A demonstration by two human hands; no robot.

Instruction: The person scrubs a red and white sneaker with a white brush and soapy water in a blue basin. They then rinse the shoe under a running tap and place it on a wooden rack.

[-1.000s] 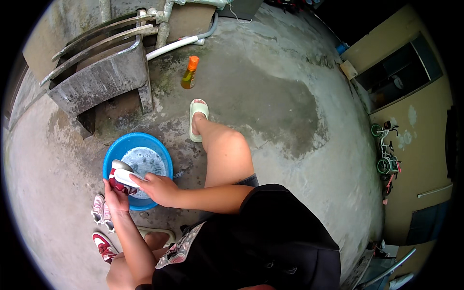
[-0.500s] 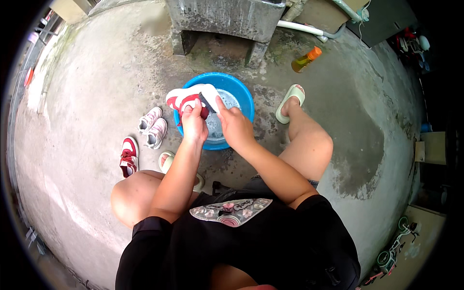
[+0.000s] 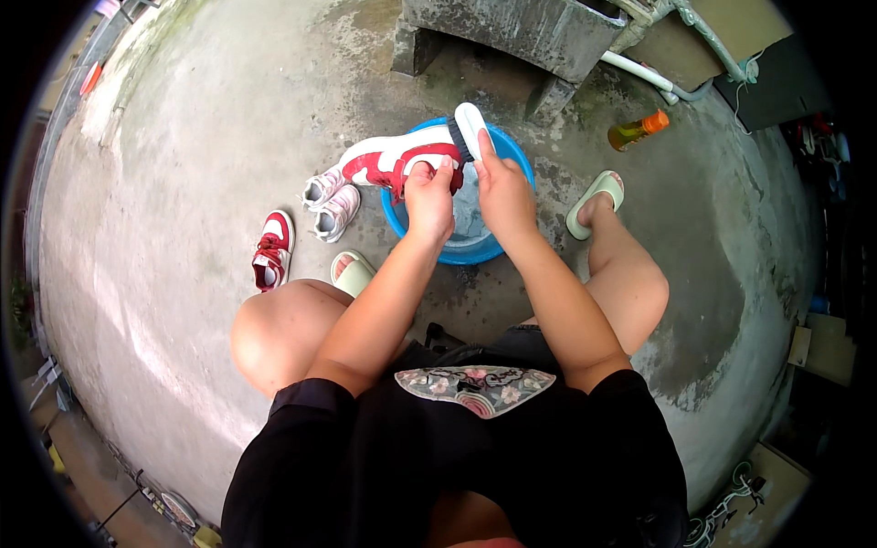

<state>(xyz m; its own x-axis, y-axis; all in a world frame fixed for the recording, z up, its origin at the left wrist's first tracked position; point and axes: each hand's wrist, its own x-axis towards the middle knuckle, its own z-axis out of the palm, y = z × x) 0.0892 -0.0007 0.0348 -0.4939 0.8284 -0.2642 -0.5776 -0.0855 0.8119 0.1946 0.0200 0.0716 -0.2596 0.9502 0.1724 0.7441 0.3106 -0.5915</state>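
My left hand [image 3: 429, 196] is closed around the opening end of a red and white sneaker [image 3: 384, 163], its toe pointing left and its sole edge facing away from me. My right hand [image 3: 505, 194] grips a white scrub brush [image 3: 471, 128] with dark bristles, its index finger laid along the back. The bristles press against the heel end of the sneaker's white sole. Both hands are above a blue basin [image 3: 523, 155] holding sudsy water [image 3: 468, 215]. Part of the basin is hidden by my hands and the sneaker.
To the left stand a matching red and white sneaker [image 3: 273, 248] and a pair of pale pink-white sneakers [image 3: 337, 213]. A concrete trough [image 3: 512, 38] is beyond the basin. A yellow bottle with an orange cap [image 3: 635, 132] lies on the concrete floor at the right.
The sneaker has turned and now extends left past the basin rim. The brush has gone from the sneaker's side to its heel end. The whole view has shifted too.
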